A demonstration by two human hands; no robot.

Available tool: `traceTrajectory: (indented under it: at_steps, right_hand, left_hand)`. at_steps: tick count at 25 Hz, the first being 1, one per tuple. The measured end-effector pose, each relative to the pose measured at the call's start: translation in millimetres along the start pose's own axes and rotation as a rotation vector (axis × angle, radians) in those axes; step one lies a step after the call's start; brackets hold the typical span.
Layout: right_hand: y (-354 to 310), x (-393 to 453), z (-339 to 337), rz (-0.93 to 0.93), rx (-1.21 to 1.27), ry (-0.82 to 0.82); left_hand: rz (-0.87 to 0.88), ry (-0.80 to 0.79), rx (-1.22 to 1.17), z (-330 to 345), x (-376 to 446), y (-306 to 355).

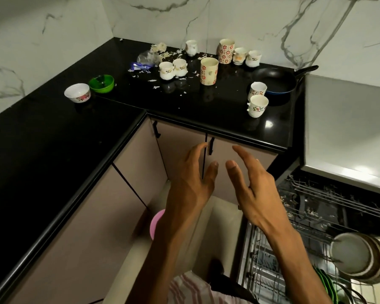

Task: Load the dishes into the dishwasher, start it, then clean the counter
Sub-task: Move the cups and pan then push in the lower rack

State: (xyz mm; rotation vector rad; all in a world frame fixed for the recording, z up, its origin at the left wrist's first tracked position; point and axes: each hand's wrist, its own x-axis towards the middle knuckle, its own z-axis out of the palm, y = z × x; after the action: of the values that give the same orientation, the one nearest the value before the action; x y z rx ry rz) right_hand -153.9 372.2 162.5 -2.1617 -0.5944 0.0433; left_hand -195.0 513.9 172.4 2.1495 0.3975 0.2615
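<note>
My left hand (190, 185) and my right hand (250, 187) hover side by side in front of the cabinet doors, fingers spread, holding nothing. On the black counter (53, 139) stand several floral cups, among them a near pair (258, 99), two tall mugs (209, 70), a white bowl (77, 92), a green bowl (101, 83) and a dark frying pan (274, 81). At the lower right the dishwasher's pulled-out rack (316, 205) holds stacked bowls (360, 257) and green plates (326, 286).
Torn white scraps, a clear bag and a blue wrapper (140, 66) litter the counter's back. A pink round object (156, 223) sits on the floor below the cabinets. A grey appliance top (347, 128) stands above the dishwasher.
</note>
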Motion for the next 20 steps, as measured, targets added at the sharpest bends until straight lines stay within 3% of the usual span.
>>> traceTrajectory:
  at_steps: [11,20]
  right_hand:
    - [12.5,77.3,-14.5,-0.086,0.047,-0.113]
    - [45.6,108.3,-43.3,-0.067,0.036,-0.048]
  left_hand:
    - [-0.023,0.183,0.024,2.6,55.9,7.7]
    - [0.021,0.125,0.019,44.2,103.5,29.2]
